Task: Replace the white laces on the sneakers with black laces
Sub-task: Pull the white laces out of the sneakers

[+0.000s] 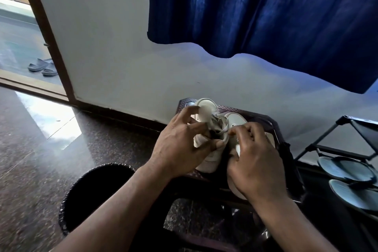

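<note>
Slippers (pixel 43 67), grey, lie outside the open doorway, far to the left of the fingers and well apart from them. Nearer, below and left of the left hand (pixel 180 147), stands a round black bin (pixel 81 190) on the dark polished floor (pixel 41 149).

That left hand grips the left sneaker (pixel 206 106). Its fingers (pixel 188 112) are spread and curled over the white upper, and the thumb presses the near side of the opening. The sneaker's toe points away from the person, just past the fingertips. Between the two hands a white lace (pixel 224 130) runs across the open tongue area.

The right hand (pixel 257 168) lies over the right sneaker (pixel 236 120), whose toe cap shows just beyond its knuckles. Its thumb and forefinger are drawn together at the lace and seem to pinch it, with the other fingers curled loosely.

Both sneakers sit side by side on a dark counter (pixel 263 118) against the wall. At the counter's edge, just right of the right hand, hangs something dark (pixel 286 149); whether it is a lace I cannot tell.

Further right stands a black shoe rack (pixel 335 147) carrying pale blue flip-flops (pixel 345 170). Above everything hangs a deep blue curtain (pixel 266 6).
</note>
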Motion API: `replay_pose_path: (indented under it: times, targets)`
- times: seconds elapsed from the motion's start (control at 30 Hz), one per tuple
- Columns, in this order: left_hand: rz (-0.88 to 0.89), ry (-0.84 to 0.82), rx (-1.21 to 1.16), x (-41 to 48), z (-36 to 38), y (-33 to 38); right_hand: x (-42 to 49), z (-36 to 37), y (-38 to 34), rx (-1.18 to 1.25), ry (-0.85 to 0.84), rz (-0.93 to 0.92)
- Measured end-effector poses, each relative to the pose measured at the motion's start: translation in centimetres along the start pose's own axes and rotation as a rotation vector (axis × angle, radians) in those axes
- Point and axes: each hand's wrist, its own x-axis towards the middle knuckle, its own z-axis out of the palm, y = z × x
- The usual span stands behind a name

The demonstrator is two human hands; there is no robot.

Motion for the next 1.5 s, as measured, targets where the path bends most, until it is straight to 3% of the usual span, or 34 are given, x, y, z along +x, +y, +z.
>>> replay_pose_path:
  times: [0.57,0.83,0.97,1.1,1.2,1.37,1.5]
  targets:
    - [-0.024,-0.029,-0.039,-0.7,0.0,1.3,2.8,2.0,5.4,0.020,0.126,0.064]
    - [-0.214,0.086,-0.228,1.3,1.0,0.8,2.7,2.2,5.5,-0.015,0.252,0.139]
    - [-0.300,0.107,-0.264,2.9,2.0,1.0,2.8,1.1,3.4,0.133,0.366,0.031]
    - [-0.357,0.050,-0.180,3.9,2.6,1.1,2.9,0.9,0.8,0.205,0.175,0.074]
    - [-0.290,-0.015,-0.016,4.2,2.2,1.2,3.1,1.0,0.6,0.299,0.099,0.095]
    - [-0.192,-0.054,0.116,4.3,1.8,1.5,3.5,0.3,1.0,0.461,0.144,0.137]
    - [-0.023,-0.002,0.193,4.1,2.2,1.3,4.7,-0.7,1.6,0.888,0.082,0.351]
